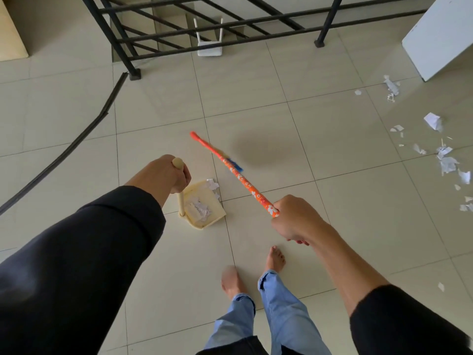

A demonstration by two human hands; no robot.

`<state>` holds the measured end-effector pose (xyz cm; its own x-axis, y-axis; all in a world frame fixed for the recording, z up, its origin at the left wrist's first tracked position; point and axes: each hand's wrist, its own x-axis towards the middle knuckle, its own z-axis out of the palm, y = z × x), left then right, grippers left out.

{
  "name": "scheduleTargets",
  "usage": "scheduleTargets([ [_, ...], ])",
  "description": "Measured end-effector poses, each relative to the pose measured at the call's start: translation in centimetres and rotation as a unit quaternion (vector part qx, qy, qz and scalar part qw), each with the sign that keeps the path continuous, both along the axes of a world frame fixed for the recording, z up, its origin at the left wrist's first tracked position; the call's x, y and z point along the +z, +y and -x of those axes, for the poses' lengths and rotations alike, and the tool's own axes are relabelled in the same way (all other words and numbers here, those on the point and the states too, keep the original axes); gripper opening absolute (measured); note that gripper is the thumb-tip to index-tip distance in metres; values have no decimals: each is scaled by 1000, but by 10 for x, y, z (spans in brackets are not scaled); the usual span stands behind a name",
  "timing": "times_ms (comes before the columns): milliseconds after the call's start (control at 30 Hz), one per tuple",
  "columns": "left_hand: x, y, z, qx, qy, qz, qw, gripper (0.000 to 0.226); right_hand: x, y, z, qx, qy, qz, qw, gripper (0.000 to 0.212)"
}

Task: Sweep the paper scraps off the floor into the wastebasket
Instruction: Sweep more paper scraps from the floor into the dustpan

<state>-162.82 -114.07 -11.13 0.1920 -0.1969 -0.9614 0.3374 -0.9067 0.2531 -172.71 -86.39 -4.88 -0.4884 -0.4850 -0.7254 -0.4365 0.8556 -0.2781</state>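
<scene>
Over the dustpan (204, 206) (part-filled), my left hand (163, 175) gripped its handle, my right hand (291, 219) clenched the broom (230, 167), scraps (448, 162) rightward presumably next.

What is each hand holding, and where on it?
The left hand grips the dustpan's upright handle near its top; the right hand grips the orange broom at its near end.

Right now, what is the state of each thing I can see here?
Left hand: grips the dustpan handle, upright.
Right hand: grips the broom, lifted and blurred.
Dustpan: on the floor, holds some scraps.
Paper scraps: scattered at the right, not yet swept.
Wastebasket: not in view.
</scene>
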Motion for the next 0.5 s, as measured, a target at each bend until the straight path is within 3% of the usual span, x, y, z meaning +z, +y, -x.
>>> scheduleTargets([
  [133,0,4,-5,7,14,9,1000,19,-13,-2,0,-57,-94,3,994,13],
  [300,3,8,-11,-14,5,1,1000,16,20,25,9,-86,-169,23,982,25],
  [400,4,11,-17,-20,-1,-2,1000,17,24,31,2,-112,-163,44,979,26],
  [500,6,16,-25,-46,-2,-10,999,16,8,21,-14,-86,-96,44,991,21],
])
